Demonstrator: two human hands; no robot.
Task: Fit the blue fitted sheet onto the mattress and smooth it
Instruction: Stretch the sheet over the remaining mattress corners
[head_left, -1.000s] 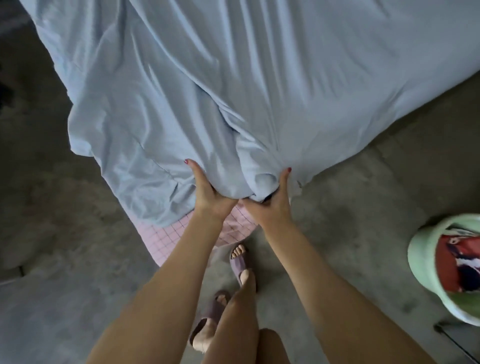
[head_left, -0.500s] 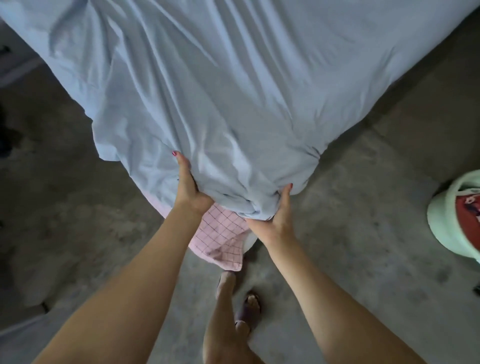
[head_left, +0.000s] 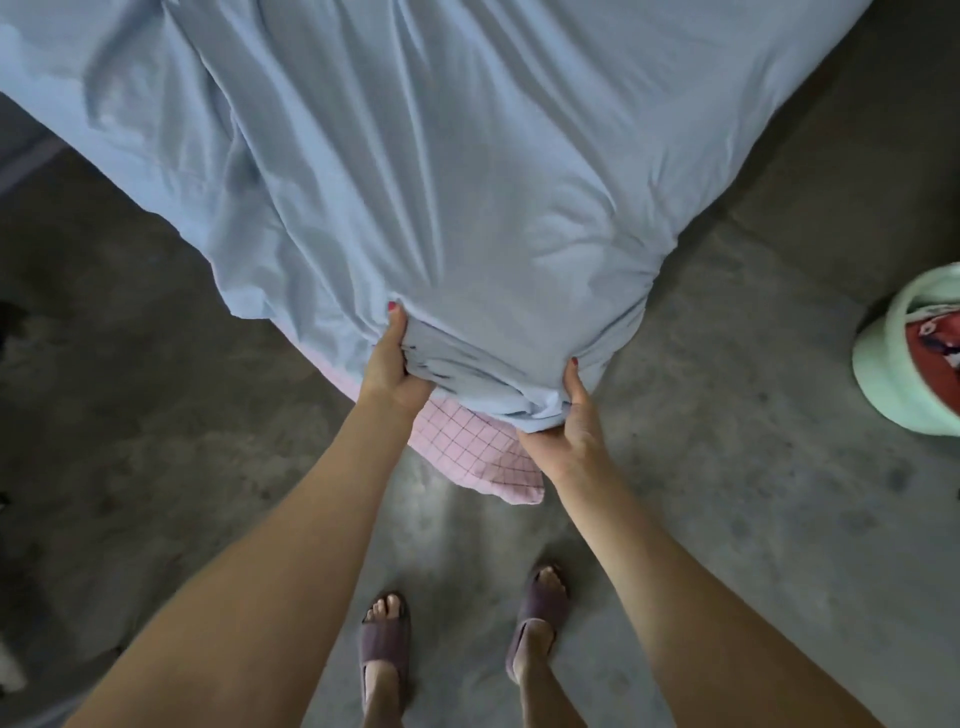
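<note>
The light blue fitted sheet (head_left: 467, 182) lies wrinkled over the mattress and fills the upper part of the head view. Its bunched corner hangs over the near mattress corner. My left hand (head_left: 389, 364) grips the gathered fabric on the left of that corner, thumb on top. My right hand (head_left: 576, 421) grips the bunched edge on the right, thumb up along the fold. Below the blue edge a pink checked cover (head_left: 467, 452) of the mattress corner shows between my wrists. My fingers are hidden under the cloth.
A grey concrete floor (head_left: 753, 467) surrounds the bed corner. A pale green basket (head_left: 893, 384) with red cloth inside stands at the right edge. My two feet in purple slippers (head_left: 387, 639) stand just before the corner.
The sheet corner has been drawn further down over the mattress corner, and more pink cover shows below it. My feet now stand side by side, and the view has moved closer.
</note>
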